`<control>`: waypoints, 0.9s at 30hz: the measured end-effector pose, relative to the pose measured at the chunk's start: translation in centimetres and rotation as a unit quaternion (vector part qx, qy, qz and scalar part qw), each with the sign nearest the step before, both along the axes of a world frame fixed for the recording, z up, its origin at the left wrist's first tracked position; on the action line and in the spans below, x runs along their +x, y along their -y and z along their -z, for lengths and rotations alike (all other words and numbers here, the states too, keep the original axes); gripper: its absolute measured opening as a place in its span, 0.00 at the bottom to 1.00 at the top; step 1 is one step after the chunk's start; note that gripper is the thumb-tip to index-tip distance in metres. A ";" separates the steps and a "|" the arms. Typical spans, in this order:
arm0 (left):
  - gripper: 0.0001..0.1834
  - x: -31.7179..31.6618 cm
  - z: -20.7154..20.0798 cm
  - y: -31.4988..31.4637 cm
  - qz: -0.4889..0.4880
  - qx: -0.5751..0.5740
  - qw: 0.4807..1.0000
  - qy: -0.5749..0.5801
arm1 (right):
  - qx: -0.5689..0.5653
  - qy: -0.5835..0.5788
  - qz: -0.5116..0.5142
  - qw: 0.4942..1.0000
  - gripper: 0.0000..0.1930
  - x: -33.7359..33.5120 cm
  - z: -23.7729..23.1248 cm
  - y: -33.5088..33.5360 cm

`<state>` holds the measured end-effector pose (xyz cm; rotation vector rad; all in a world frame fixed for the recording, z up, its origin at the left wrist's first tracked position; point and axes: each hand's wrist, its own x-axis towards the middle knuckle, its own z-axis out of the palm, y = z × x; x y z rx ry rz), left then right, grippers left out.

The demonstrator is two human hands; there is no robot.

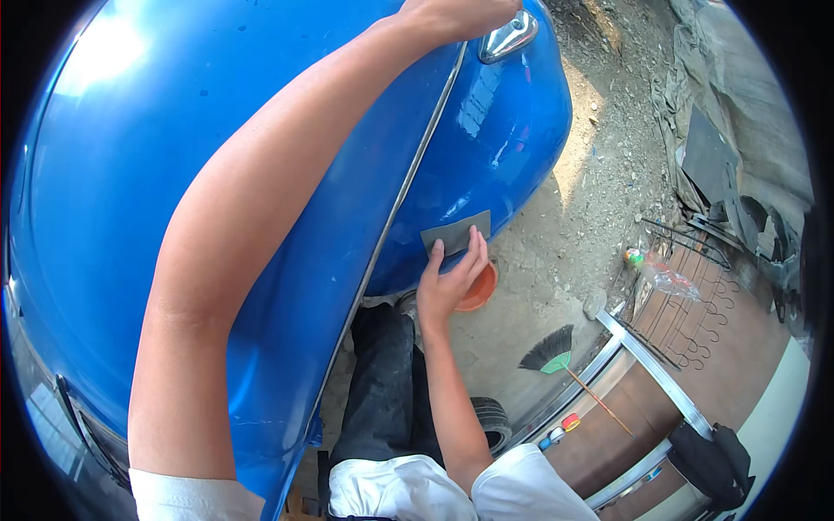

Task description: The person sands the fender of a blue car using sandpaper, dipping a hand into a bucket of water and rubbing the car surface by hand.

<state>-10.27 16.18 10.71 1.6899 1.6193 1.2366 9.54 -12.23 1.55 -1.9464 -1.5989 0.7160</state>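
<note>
A grey sheet of sandpaper [453, 233] lies against the lower part of a glossy blue car fender [499, 130]. My right hand [453, 276] holds it there, thumb and fingertips on its face. Across the blue hood [287, 78] reaches my left arm. At the top edge of the view, my left hand [465, 16] is beside a chrome lamp housing [508, 36] on the fender; its fingers are mostly cut off by the frame. Partly behind my right hand, an orange-red bucket [476, 293] stands on the ground.
A broom with dark bristles [549, 349] lies right of my right arm. Beyond it are a metal frame [643, 347], a rack with hooks [695, 321] and a clear plastic bottle [665, 276]. A tire [492, 424] sits near my legs. Gravelly ground [599, 130] borders the fender.
</note>
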 end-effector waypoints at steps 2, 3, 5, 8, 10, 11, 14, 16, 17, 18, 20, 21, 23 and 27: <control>0.15 -0.1 0.0 0.1 0.011 -0.018 1.000 0.008 | 0.004 0.025 -0.001 1.000 0.29 -0.3 0.5 -0.2; 0.15 0.0 0.0 0.0 0.008 -0.018 1.000 0.006 | 0.008 0.051 0.000 0.999 0.31 -0.5 0.9 -0.5; 0.14 0.5 -0.1 -0.2 -0.009 -0.005 1.000 -0.002 | -0.007 -0.010 -0.029 0.999 0.33 -0.6 0.2 -4.1; 0.14 -0.2 -0.2 -0.2 -0.016 0.008 1.000 0.010 | 0.000 0.020 -0.008 1.000 0.34 -1.5 0.5 -7.5; 0.13 0.1 -0.8 0.6 0.014 0.009 1.000 0.018 | -0.009 0.066 -0.004 0.998 0.34 -1.4 1.1 -7.4; 0.13 -0.1 -0.4 0.4 0.013 0.014 1.000 0.015 | -0.004 0.064 -0.005 0.998 0.34 -1.3 1.9 -6.7; 0.14 0.2 0.2 0.4 0.019 0.044 0.992 -0.115 | -0.051 0.049 0.108 0.992 0.36 -0.2 3.7 -4.9; 0.14 0.8 0.1 0.4 0.034 0.030 0.987 -0.153 | -0.036 0.056 0.124 0.990 0.36 0.5 3.6 -7.5; 0.14 0.6 0.2 0.6 0.044 0.012 0.980 -0.196 | -0.024 0.058 0.136 0.989 0.36 -0.1 3.1 -9.3; 0.14 0.4 0.2 0.5 0.046 0.011 0.979 -0.200 | -0.025 0.054 0.137 0.989 0.36 -0.8 2.4 -11.6; 0.15 1.0 0.0 -0.1 0.032 0.040 0.989 -0.139 | -0.010 0.164 0.093 0.982 0.36 -1.1 0.6 -15.7; 0.15 1.0 0.1 -0.1 0.035 0.040 0.989 -0.137 | -0.010 0.166 0.096 0.981 0.36 -1.7 0.7 -14.8; 0.14 0.0 0.4 0.3 0.038 -0.012 0.995 -0.088 | 0.046 0.299 -0.177 0.937 0.35 -3.4 1.4 -11.9; 0.14 -0.4 0.3 1.1 0.035 -0.023 0.999 -0.031 | 0.015 0.232 -0.094 0.968 0.33 -0.4 2.6 -11.4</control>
